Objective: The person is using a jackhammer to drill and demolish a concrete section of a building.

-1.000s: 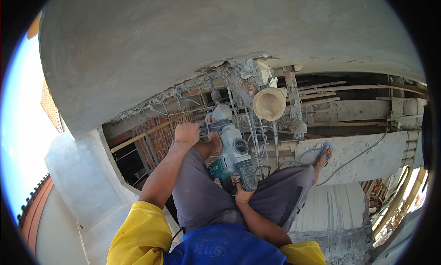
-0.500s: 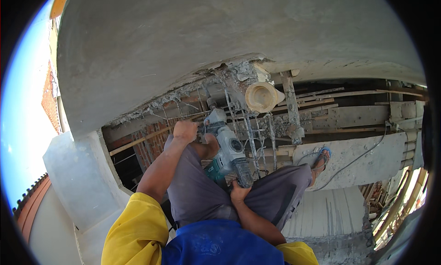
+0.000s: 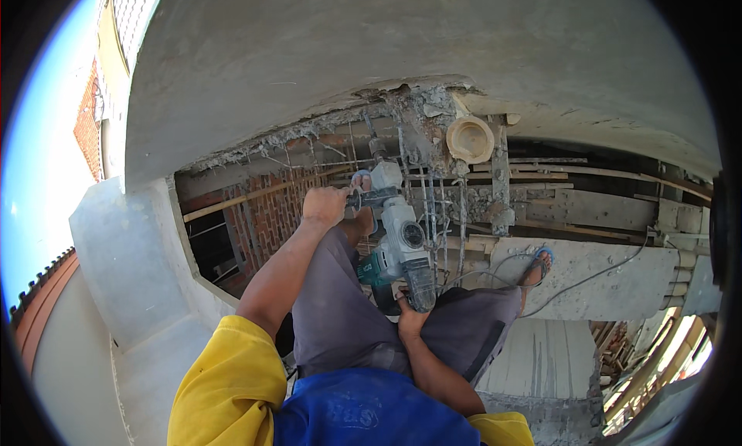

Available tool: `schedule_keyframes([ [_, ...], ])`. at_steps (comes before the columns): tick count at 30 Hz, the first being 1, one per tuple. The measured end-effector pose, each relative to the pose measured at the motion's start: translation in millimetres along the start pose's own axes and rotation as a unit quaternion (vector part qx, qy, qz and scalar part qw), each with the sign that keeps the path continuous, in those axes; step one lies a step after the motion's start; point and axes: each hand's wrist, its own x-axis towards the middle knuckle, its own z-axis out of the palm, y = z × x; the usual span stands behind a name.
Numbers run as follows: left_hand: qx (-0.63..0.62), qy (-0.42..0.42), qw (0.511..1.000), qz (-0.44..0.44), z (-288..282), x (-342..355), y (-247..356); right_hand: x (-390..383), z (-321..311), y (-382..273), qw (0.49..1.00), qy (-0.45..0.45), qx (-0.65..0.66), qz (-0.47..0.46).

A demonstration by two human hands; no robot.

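since half a second ago the view has swung, so the grey-and-teal demolition hammer [image 3: 398,214] stands straighter in it, and the cream cup-shaped fitting [image 3: 470,140] shows higher and farther right. the left hand [image 3: 325,206] stays wrapped round the side handle [image 3: 375,197], fingers curled together; the right hand [image 3: 412,320] stays on the rear handle [image 3: 421,287], its fingers mostly hidden, so i cannot tell how they press. the hammer lies between the knees, its bit [image 3: 369,126] aimed at the concrete wall's broken lower edge [image 3: 309,131]; contact there is unclear. the teal motor housing [image 3: 373,267] carries a small white marking; the blue shirt [image 3: 371,407] has a faded pale print, too worn to read. a grey cable [image 3: 586,282] crosses a board [image 3: 610,264], and a sandalled foot [image 3: 536,270] is near its left edge.
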Motion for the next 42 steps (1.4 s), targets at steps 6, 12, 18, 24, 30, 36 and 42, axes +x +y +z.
schedule_keyframes([
  [6,0.007,-0.01,1.0,-0.014,0.0,5.5,-3.2,2.9,2.5,-9.9,0.998,-0.046,0.012,0.033],
  [12,0.026,-0.002,0.999,0.021,7.9,17.4,-18.4,-0.9,13.4,-17.6,0.977,-0.151,0.019,0.15],
  [18,0.02,-0.023,1.0,0.002,8.9,39.7,-21.1,31.5,17.0,-7.5,0.967,-0.183,0.089,0.151],
  [24,0.066,-0.052,0.996,0.024,3.2,40.7,-23.4,22.5,15.6,-20.5,0.962,-0.186,0.054,0.192],
  [30,0.022,0.002,1.0,0.012,1.2,13.1,-11.0,-2.6,2.2,-43.9,0.95,-0.178,0.118,0.227],
  [36,0.028,0.023,0.999,0.004,-0.1,20.9,-6.5,12.0,8.6,-10.6,0.965,-0.189,0.043,0.179],
  [42,0.066,0.016,0.997,0.029,13.8,29.0,-5.5,15.4,18.7,18.6,0.956,-0.113,0.13,0.238],
])
